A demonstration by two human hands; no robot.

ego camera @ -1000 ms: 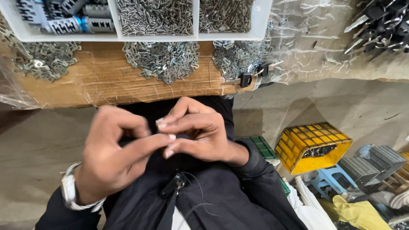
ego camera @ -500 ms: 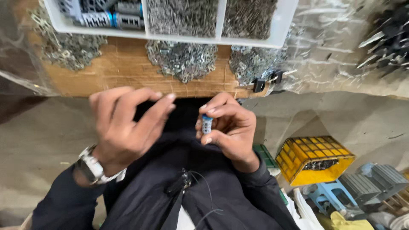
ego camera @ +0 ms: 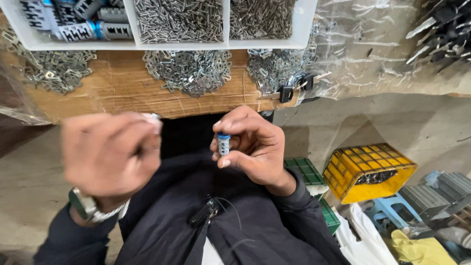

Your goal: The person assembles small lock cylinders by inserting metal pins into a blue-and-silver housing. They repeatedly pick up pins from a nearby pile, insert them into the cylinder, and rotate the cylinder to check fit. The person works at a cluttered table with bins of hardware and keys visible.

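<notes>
My right hand (ego camera: 248,147) holds a small grey cylinder part with a blue end (ego camera: 223,143) upright between thumb and fingers, over my dark jacket. My left hand (ego camera: 110,152) is blurred with motion, to the left of it and apart from it; a tiny shiny metal piece (ego camera: 155,117) shows at its fingertips. A watch sits on the left wrist. Both hands hover just below the edge of the wooden bench (ego camera: 122,93).
On the bench lie piles of small flat metal clips (ego camera: 189,73) and a white divided tray (ego camera: 225,44) with screws and grey-and-blue cylinder parts (ego camera: 88,30). Clear plastic sheeting hangs at the right. On the floor are a yellow crate (ego camera: 368,172), green crates and blue stools.
My hands were pressed together a second ago; they have since separated. The left hand has swung left and down, now blurred, while the right keeps holding the blue-ended part.
</notes>
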